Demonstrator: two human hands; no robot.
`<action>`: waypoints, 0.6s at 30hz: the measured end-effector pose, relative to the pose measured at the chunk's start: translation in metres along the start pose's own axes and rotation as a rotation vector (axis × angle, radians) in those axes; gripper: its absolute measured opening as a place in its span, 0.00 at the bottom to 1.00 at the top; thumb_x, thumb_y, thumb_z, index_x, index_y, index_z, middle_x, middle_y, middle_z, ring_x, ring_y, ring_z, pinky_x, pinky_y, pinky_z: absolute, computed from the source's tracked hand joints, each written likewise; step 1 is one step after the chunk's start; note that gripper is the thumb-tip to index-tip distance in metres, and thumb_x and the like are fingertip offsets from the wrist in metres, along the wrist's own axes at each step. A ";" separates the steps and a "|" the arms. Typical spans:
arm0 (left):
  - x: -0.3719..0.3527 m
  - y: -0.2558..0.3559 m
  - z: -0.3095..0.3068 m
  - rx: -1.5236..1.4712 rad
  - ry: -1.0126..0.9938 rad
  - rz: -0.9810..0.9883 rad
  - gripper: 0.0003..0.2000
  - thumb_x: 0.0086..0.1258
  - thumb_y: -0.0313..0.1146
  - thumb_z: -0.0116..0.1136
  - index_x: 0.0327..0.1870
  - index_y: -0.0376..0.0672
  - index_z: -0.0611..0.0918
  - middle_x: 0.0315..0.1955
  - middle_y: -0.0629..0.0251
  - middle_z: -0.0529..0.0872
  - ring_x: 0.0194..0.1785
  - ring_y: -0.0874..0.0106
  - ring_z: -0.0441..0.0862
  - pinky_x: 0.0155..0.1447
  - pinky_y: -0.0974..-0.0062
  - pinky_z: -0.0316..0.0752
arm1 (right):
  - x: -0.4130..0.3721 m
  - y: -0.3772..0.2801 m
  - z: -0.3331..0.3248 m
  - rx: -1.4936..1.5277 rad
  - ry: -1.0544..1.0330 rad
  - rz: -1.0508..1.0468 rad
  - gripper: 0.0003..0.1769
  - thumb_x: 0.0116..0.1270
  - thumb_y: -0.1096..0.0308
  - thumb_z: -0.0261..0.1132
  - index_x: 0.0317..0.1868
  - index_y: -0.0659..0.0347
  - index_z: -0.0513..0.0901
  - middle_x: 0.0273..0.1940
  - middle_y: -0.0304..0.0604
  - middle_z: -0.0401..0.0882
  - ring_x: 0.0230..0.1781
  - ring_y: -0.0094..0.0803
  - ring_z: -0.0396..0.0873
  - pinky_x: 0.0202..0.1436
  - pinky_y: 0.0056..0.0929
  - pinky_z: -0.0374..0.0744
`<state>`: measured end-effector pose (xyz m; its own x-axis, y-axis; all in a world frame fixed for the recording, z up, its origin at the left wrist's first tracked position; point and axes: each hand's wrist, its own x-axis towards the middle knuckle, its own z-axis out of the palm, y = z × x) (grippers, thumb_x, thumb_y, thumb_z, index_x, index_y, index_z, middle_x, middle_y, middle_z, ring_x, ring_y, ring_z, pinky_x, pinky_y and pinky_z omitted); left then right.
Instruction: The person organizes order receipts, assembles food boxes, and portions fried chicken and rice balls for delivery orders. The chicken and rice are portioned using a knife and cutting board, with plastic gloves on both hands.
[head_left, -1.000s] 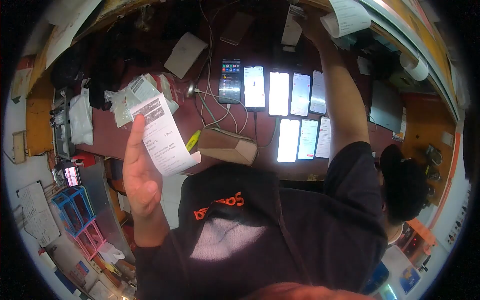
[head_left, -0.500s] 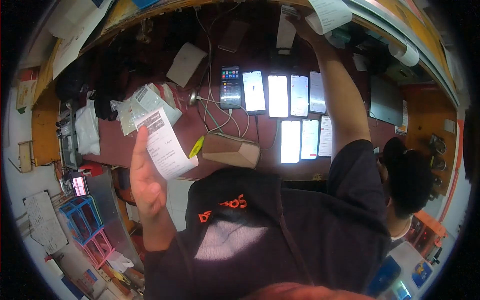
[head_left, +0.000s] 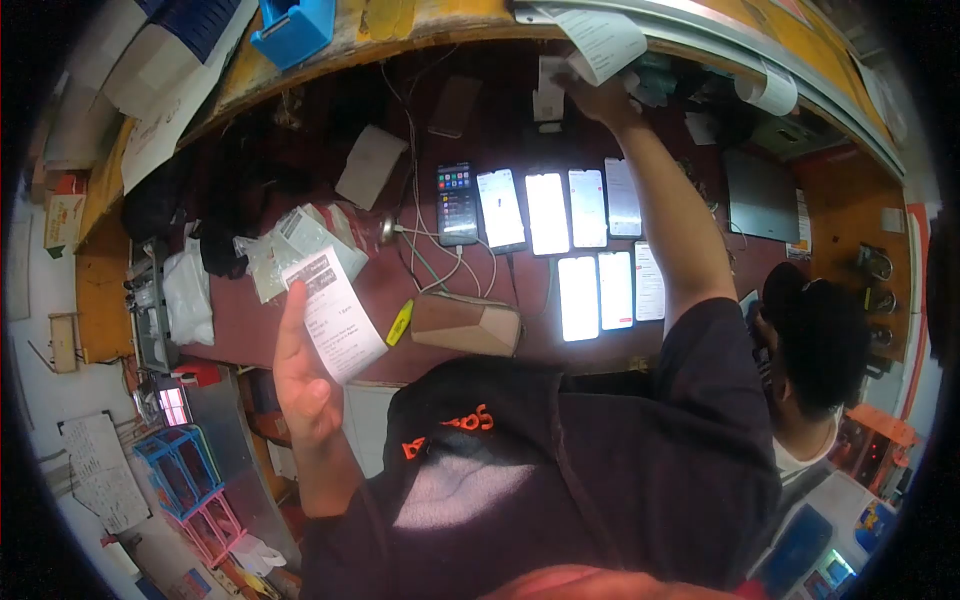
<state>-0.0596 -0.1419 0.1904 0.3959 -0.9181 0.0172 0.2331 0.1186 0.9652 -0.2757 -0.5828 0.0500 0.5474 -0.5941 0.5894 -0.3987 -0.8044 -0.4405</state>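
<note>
My left hand (head_left: pixel 312 385) is closed on a white printed receipt (head_left: pixel 345 325), which stands up from the fingers over the front left of the desk. My right hand (head_left: pixel 603 100) reaches to the back of the desk, its fingertips at a white paper strip (head_left: pixel 549 92) that rises from a small dark device. The fingers look closed on the strip's edge, though shadow and a hanging curled receipt (head_left: pixel 608 48) partly hide them. Several lit phones lie between my hands, among them a white-screened phone (head_left: pixel 547 213) and a phone showing app icons (head_left: pixel 455 205).
A beige pouch (head_left: pixel 465 325) and a yellow highlighter (head_left: pixel 400 322) lie near the front edge. White cables (head_left: pixel 415 190) run across the desk. Plastic packets (head_left: pixel 300 250) are at left, a grey laptop (head_left: pixel 765 195) at right. A person in a dark cap (head_left: pixel 820 335) sits at right.
The view has shifted, so the desk sits slightly lower. The paper strip at my right hand looks shorter and bent at its top. My left hand still holds the receipt.
</note>
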 end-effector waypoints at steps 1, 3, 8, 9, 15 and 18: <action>-0.001 -0.001 -0.003 -0.012 -0.010 0.003 0.50 0.55 0.44 0.64 0.75 0.29 0.51 0.71 0.47 0.60 0.74 0.59 0.61 0.75 0.63 0.56 | -0.008 -0.010 -0.005 0.069 -0.093 0.197 0.25 0.61 0.59 0.71 0.55 0.61 0.78 0.49 0.52 0.80 0.53 0.49 0.77 0.56 0.43 0.76; -0.003 -0.001 -0.007 -0.028 -0.033 0.031 0.49 0.56 0.44 0.63 0.75 0.30 0.51 0.71 0.48 0.62 0.74 0.60 0.62 0.75 0.63 0.56 | -0.024 -0.024 -0.013 -0.084 -0.254 0.312 0.22 0.64 0.65 0.67 0.59 0.58 0.77 0.53 0.56 0.80 0.58 0.49 0.78 0.60 0.46 0.76; -0.007 -0.004 -0.013 -0.085 -0.047 -0.021 0.47 0.57 0.43 0.65 0.75 0.32 0.54 0.70 0.50 0.64 0.71 0.59 0.66 0.73 0.61 0.61 | -0.104 0.005 -0.001 -0.051 -0.884 0.113 0.14 0.66 0.62 0.60 0.46 0.63 0.81 0.42 0.52 0.83 0.41 0.41 0.81 0.47 0.42 0.78; -0.007 -0.004 -0.013 -0.073 -0.066 -0.013 0.46 0.57 0.43 0.65 0.74 0.32 0.56 0.70 0.50 0.65 0.71 0.59 0.66 0.73 0.61 0.61 | -0.144 0.047 0.021 0.052 -0.878 -0.071 0.12 0.66 0.65 0.58 0.43 0.63 0.82 0.39 0.51 0.84 0.37 0.38 0.82 0.43 0.42 0.79; 0.014 -0.035 -0.015 0.336 -0.150 0.103 0.34 0.60 0.37 0.63 0.68 0.32 0.69 0.63 0.52 0.74 0.67 0.61 0.71 0.70 0.62 0.64 | -0.106 -0.140 -0.061 0.500 -0.804 0.344 0.25 0.54 0.75 0.68 0.54 0.59 0.75 0.38 0.43 0.82 0.40 0.34 0.82 0.44 0.34 0.79; 0.032 -0.023 0.040 0.994 -0.293 0.316 0.30 0.59 0.40 0.66 0.63 0.36 0.74 0.59 0.48 0.77 0.62 0.55 0.75 0.68 0.59 0.63 | -0.084 -0.229 -0.098 0.788 -0.585 0.275 0.44 0.60 0.80 0.64 0.74 0.52 0.53 0.42 0.47 0.82 0.43 0.32 0.81 0.49 0.31 0.77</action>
<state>-0.0879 -0.1890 0.1792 0.0535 -0.9701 0.2366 -0.7192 0.1270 0.6832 -0.3024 -0.3490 0.1674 0.8679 -0.4917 0.0703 -0.0823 -0.2820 -0.9559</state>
